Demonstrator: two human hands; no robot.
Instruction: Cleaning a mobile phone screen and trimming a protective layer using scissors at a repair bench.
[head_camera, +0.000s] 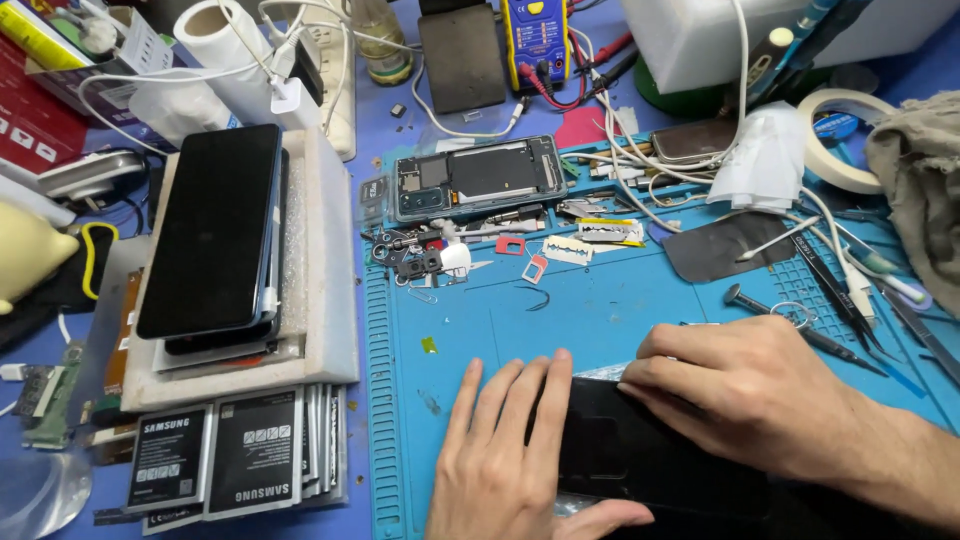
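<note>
Head view: left hand (510, 455) flat, fingers spread, pressing a black phone panel (640, 450) onto the blue mat (600, 310) at the table's near edge. Right hand (740, 390) pinches the panel's top edge, possibly holding a thin tool, hard to tell. Opened phone (478, 178) sits farther back.
</note>
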